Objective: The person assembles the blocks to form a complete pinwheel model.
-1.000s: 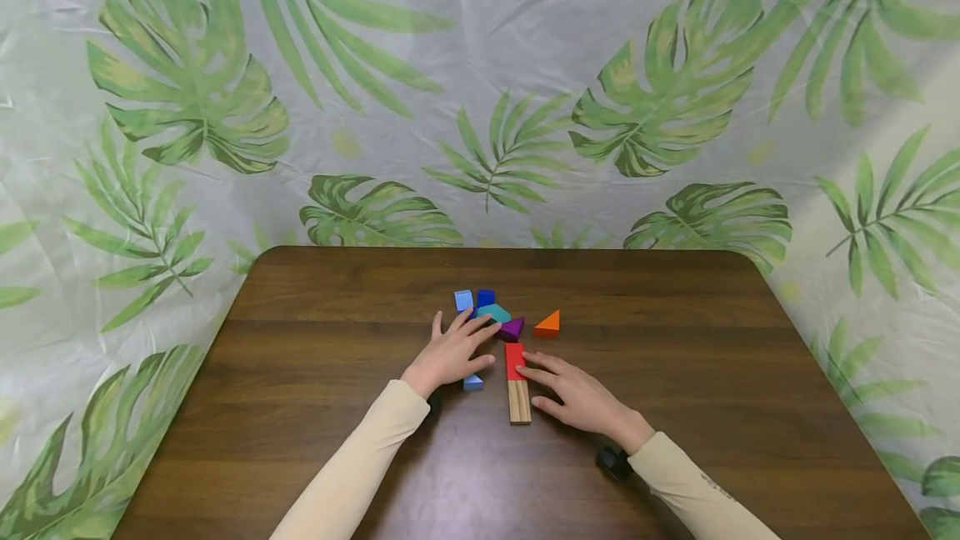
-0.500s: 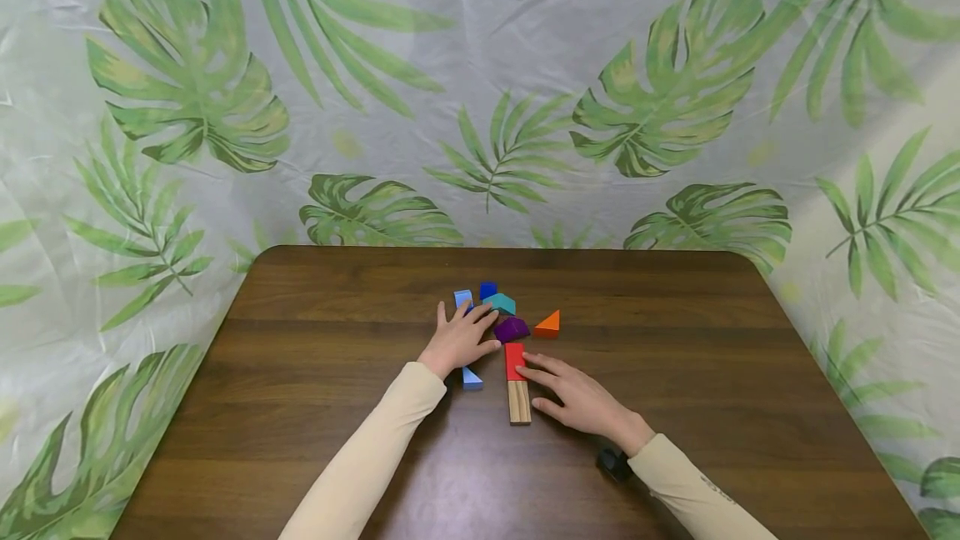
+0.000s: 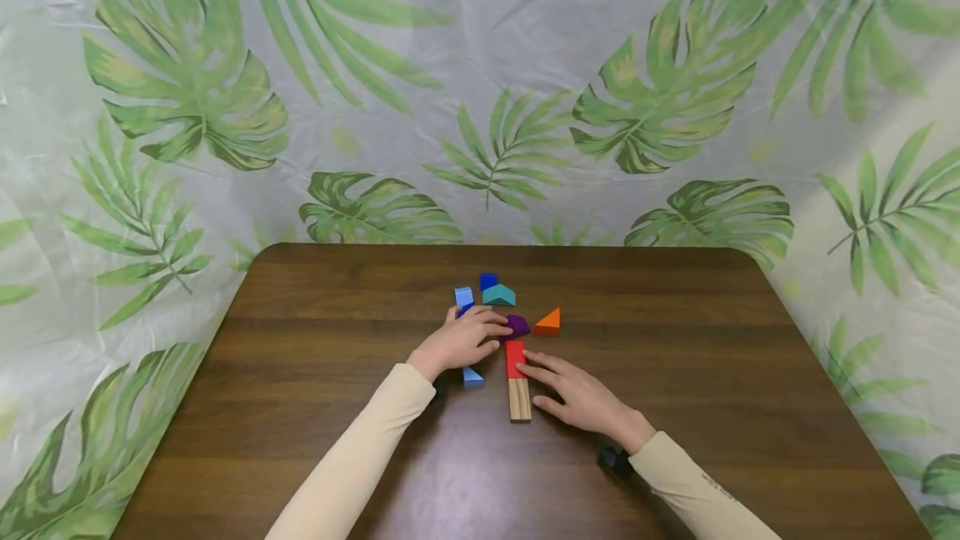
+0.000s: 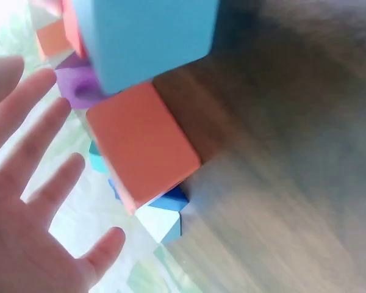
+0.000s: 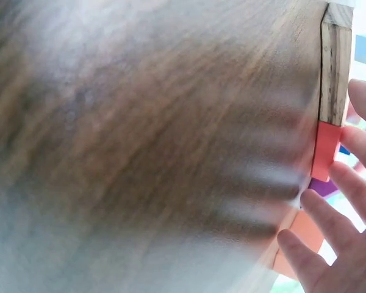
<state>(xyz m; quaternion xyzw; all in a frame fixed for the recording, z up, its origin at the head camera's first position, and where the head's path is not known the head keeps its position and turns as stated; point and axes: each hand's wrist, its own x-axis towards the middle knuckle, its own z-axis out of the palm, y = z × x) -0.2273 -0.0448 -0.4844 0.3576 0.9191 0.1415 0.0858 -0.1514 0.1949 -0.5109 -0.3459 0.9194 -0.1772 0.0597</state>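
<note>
My left hand (image 3: 453, 344) reaches over the blocks with its fingers extended, fingertips at the purple block (image 3: 517, 325). In the left wrist view its fingers are spread beside an orange-red block (image 4: 143, 143), which the hand hides in the head view. A light blue block (image 4: 149, 36) looms nearest that camera. My right hand (image 3: 581, 394) lies with loosely straight fingers along the right side of the red block (image 3: 515, 359), fingertips at its edge. Directly below the red block, end to end, lies a bare wooden block (image 3: 519, 400).
Behind the left hand lie a teal block (image 3: 498, 296), a dark blue block (image 3: 488, 281) and another light blue block (image 3: 463, 296). An orange triangle (image 3: 549, 322) sits right of the purple block. All rest on a brown wooden table (image 3: 675, 340) before a leaf-print cloth (image 3: 517, 48).
The teal and dark blue blocks have shifted away toward the back and slightly right. The purple block has turned and moved slightly right; my left fingers have come onto it. My right hand stays put.
</note>
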